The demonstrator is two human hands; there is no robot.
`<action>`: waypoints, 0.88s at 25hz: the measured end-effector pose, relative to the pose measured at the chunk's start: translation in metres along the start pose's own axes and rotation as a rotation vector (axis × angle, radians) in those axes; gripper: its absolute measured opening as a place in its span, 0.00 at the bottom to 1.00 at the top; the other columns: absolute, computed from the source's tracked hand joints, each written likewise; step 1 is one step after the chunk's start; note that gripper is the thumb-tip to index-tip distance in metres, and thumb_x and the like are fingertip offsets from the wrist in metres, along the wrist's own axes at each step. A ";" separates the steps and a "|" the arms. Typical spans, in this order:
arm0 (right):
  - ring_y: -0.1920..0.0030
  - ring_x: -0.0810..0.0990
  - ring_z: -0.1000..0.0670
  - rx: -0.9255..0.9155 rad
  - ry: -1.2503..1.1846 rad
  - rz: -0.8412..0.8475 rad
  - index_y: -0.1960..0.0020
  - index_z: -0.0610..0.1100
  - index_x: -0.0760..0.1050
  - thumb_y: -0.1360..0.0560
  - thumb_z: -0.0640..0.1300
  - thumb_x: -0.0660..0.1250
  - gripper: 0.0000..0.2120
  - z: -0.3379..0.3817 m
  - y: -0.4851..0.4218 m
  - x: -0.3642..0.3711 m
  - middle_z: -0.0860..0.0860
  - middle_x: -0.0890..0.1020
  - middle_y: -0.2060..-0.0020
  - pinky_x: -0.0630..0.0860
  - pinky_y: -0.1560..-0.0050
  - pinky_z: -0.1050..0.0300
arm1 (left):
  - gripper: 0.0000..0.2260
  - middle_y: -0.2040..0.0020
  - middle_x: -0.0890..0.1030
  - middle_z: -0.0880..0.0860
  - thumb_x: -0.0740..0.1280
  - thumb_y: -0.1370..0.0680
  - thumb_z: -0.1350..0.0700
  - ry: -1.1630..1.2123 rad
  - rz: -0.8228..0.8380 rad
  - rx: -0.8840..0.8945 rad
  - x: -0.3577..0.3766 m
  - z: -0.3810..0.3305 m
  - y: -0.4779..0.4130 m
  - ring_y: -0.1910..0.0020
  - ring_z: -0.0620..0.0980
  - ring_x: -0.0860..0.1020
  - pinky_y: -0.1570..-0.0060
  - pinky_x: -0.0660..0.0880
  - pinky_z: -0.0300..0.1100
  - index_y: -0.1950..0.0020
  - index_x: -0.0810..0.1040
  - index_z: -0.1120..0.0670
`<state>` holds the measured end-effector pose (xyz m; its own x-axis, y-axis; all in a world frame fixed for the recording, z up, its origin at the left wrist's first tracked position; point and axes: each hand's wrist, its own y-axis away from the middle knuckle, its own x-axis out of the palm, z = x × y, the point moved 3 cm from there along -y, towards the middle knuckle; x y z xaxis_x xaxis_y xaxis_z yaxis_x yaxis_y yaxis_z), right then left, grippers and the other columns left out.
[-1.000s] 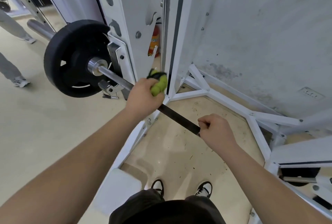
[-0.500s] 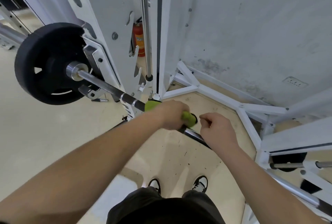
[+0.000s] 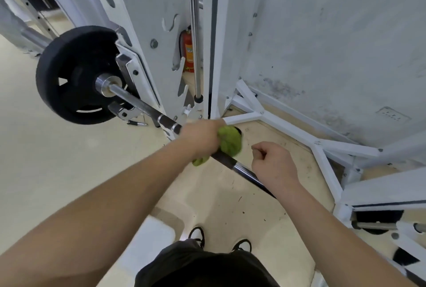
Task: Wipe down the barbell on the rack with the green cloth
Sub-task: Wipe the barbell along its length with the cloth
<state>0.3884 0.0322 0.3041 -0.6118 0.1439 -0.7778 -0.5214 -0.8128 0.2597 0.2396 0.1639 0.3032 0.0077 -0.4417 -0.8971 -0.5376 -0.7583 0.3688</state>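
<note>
Gym corner: pale cream floor (image 3: 46,171), scuffed grey-white wall (image 3: 334,45), white steel rack frame (image 3: 147,22) with angled base struts. Red fire extinguisher (image 3: 187,49) standing behind the rack upright, partly hidden. Long steel barbell (image 3: 138,104) resting on the rack, running diagonally from upper left to lower right; round black weight plate (image 3: 73,74) loaded on its left sleeve. Crumpled bright green cloth (image 3: 228,141) wrapped on the bar shaft, right of the rack upright. Left hand (image 3: 200,137): fingers curled closed around the cloth and the bar beneath it. Right hand (image 3: 274,164): fingers curled into a fist, sitting at the bar just right of the cloth; whether they actually clasp the shaft cannot be told. Black-and-white shoes (image 3: 197,236) on the floor below.
</note>
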 end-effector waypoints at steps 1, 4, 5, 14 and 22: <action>0.52 0.81 0.47 -0.019 -0.017 0.031 0.52 0.48 0.82 0.26 0.38 0.63 0.11 -0.003 -0.002 -0.001 0.55 0.84 0.53 0.81 0.49 0.48 | 0.14 0.56 0.77 0.50 0.61 0.21 0.59 0.006 -0.049 -0.112 -0.006 0.016 -0.002 0.57 0.55 0.79 0.63 0.76 0.48 0.39 0.72 0.46; 0.54 0.81 0.44 -0.086 -0.043 0.114 0.55 0.45 0.82 0.26 0.38 0.63 0.09 -0.004 -0.006 0.002 0.52 0.83 0.57 0.81 0.50 0.46 | 0.15 0.58 0.77 0.52 0.61 0.22 0.61 0.030 -0.170 -0.237 -0.002 0.015 0.004 0.58 0.57 0.78 0.61 0.78 0.49 0.35 0.70 0.51; 0.55 0.80 0.42 -0.107 -0.032 0.125 0.57 0.44 0.80 0.26 0.38 0.62 0.08 -0.003 -0.006 0.005 0.50 0.82 0.59 0.80 0.52 0.46 | 0.15 0.57 0.78 0.52 0.62 0.22 0.60 0.058 -0.202 -0.203 0.008 -0.001 0.010 0.59 0.57 0.78 0.62 0.76 0.49 0.35 0.70 0.51; 0.58 0.80 0.50 -0.068 -0.074 -0.022 0.59 0.49 0.79 0.24 0.41 0.64 0.08 0.023 -0.025 -0.001 0.54 0.83 0.61 0.78 0.55 0.52 | 0.10 0.57 0.83 0.52 0.63 0.17 0.48 0.648 -0.476 -0.087 0.020 0.009 0.056 0.59 0.54 0.81 0.60 0.77 0.46 0.42 0.76 0.53; 0.54 0.81 0.52 -0.174 0.050 0.136 0.51 0.51 0.83 0.24 0.49 0.70 0.05 0.116 -0.032 0.075 0.58 0.81 0.56 0.79 0.49 0.53 | 0.08 0.52 0.80 0.49 0.68 0.19 0.52 0.503 -0.848 -0.175 -0.038 0.157 0.055 0.54 0.51 0.76 0.57 0.73 0.43 0.41 0.78 0.51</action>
<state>0.2901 0.1348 0.3041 -0.6371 0.0022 -0.7708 -0.3229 -0.9088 0.2643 0.0771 0.2145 0.3194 0.7084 0.1569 -0.6882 -0.0581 -0.9587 -0.2784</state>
